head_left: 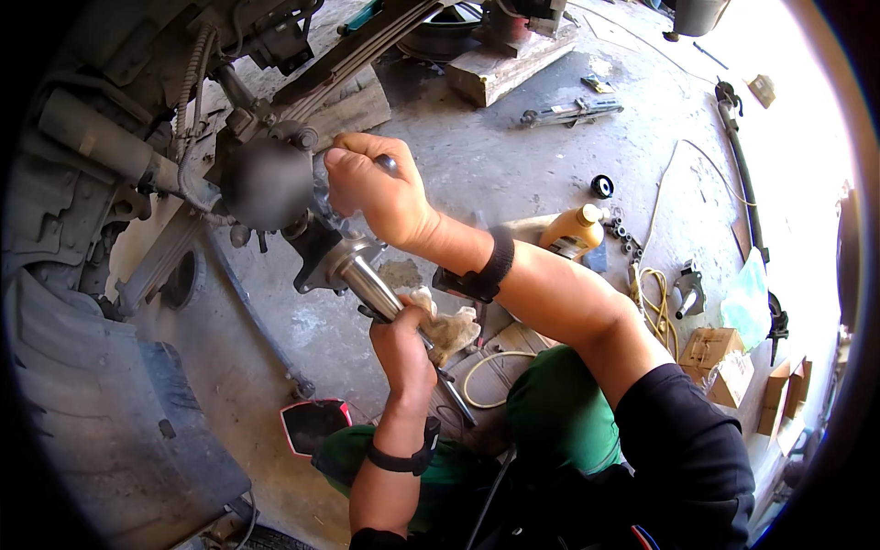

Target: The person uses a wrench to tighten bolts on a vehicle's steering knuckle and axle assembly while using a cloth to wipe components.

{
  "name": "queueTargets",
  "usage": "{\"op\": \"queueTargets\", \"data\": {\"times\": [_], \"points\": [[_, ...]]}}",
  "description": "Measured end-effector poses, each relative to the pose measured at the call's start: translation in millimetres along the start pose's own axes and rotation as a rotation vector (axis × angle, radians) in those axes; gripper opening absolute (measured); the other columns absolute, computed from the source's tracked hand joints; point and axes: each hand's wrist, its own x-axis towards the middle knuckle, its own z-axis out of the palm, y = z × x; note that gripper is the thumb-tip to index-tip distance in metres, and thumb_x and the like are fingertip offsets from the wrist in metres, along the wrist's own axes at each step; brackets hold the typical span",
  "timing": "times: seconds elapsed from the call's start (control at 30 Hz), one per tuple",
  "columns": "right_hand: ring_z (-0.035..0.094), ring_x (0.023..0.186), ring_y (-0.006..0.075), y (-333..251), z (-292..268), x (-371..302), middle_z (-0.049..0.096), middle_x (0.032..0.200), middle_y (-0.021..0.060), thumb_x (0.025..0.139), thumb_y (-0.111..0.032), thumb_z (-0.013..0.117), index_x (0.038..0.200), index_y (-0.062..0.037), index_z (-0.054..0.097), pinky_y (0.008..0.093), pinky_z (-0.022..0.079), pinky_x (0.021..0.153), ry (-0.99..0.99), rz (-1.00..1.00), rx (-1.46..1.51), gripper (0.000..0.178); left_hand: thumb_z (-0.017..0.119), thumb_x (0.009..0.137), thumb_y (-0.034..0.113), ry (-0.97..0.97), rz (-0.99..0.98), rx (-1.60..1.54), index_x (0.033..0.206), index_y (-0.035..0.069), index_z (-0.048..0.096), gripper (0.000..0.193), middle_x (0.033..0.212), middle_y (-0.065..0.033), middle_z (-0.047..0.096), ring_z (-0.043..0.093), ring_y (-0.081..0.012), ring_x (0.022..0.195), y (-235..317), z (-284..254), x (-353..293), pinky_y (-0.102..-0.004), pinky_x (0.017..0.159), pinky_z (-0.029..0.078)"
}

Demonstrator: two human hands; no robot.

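A steel wheel spindle (367, 286) points down and toward me from the dark knuckle (321, 252) at the end of the vehicle's axle. My left hand (401, 353) is closed around the spindle's near end. A dirty cloth rag (449, 332) bunches beside its fingers, and a thin metal rod (456, 399) sticks out below. Above, my right hand (378, 188) makes a fist close to the knuckle. The rounded metal end of a bar-like tool (386, 164) pokes out of that fist; the rest is hidden. A blurred round patch covers part of the axle end.
A fender liner (119, 431) and chassis parts fill the left side. On the floor to the right are a yellow oil bottle (576, 231), loose nuts (626, 236), a coiled hose (655, 298) and cardboard boxes (715, 353). A wooden block (500, 73) lies at the back.
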Motion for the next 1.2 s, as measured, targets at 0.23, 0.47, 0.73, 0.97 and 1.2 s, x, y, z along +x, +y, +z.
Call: {"op": "queueTargets", "data": {"times": [0.23,0.47,0.73,0.97,1.2], "points": [[0.042,0.057,0.0079,0,4,-6,0.044,0.061,-0.001,0.097,-0.021,0.056,0.072,-0.0023,0.05,0.0279,0.037,0.052,-0.11,-0.099,-0.161,0.032,0.058,0.071,-0.002,-0.018,-0.006,-0.047,0.085,0.003,0.06,0.015,0.082,-0.0027,0.057,0.055,-0.0157,0.076,0,-1,2,-0.0277,0.075,0.043],[0.048,0.074,0.0104,-3,-5,-28,0.055,0.078,0.0021,0.097,-0.023,0.054,0.082,-0.0009,0.058,0.0277,0.039,0.067,-0.116,-0.016,-0.207,0.027,0.06,0.072,-0.002,0.007,0.008,-0.035,0.085,0.002,0.059,0.014,0.084,-0.0026,0.058,0.055,-0.015,0.077,1,1,-1,-0.0274,0.076,0.043],[0.039,0.067,0.0095,-1,12,-28,0.042,0.068,0.0029,0.097,-0.018,0.054,0.076,-0.0013,0.048,0.03,0.037,0.059,0.014,-0.061,-0.252,0.028,0.06,0.073,-0.002,-0.025,0.013,-0.098,0.086,0.002,0.058,0.014,0.088,-0.0019,0.058,0.054,-0.0133,0.081,-5,-1,3,-0.0271,0.078,0.043],[0.039,0.053,0.012,-2,45,-9,0.041,0.054,0.006,0.091,-0.012,0.057,0.066,0.0013,0.047,0.0334,0.036,0.05,0.067,-0.103,-0.393,0.03,0.056,0.074,-0.002,-0.032,0.006,-0.153,0.082,0.004,0.055,0.01,0.08,0.0021,0.051,0.047,-0.0089,0.072,-6,-8,8,-0.0245,0.069,0.039],[0.041,0.048,0.0175,6,42,-3,0.042,0.052,0.0083,0.089,-0.006,0.055,0.065,0.0012,0.05,0.0333,0.034,0.047,-0.048,-0.376,-0.672,0.025,0.057,0.076,0.003,-0.019,-0.049,-0.028,0.085,-0.001,0.057,0.009,0.077,-0.0011,0.055,0.05,-0.0103,0.069,-3,-9,2,-0.0276,0.065,0.044]]}}
